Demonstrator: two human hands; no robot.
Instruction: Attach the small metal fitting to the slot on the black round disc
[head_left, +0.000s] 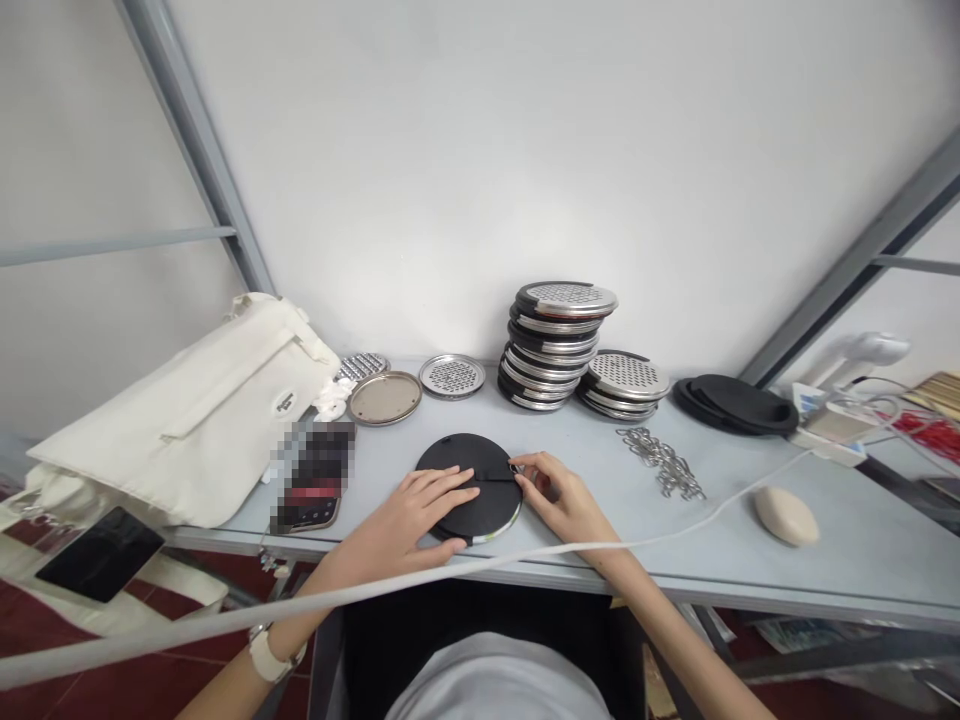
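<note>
A round black disc-shaped case (480,515) lies near the table's front edge, with a pale, patterned strip showing along its lower right rim. My left hand (427,510) rests flat on its left side, fingers spread and pressing on the top. At the right rim, the thumb and forefinger of my right hand (556,492) pinch a small metal clip (514,468) beside a short black strap (493,472) on the case. The fingertips partly cover the clip. To the right lies a loose pile of small metal clips (664,464).
Behind stand a tall stack (559,345) and a lower stack (626,380) of round grater plates with black covers. Black discs (739,403), a beige oval object (786,515), a round tray (385,398), a phone (319,480) and a white bag (195,420) surround them. A white cable (675,538) crosses in front.
</note>
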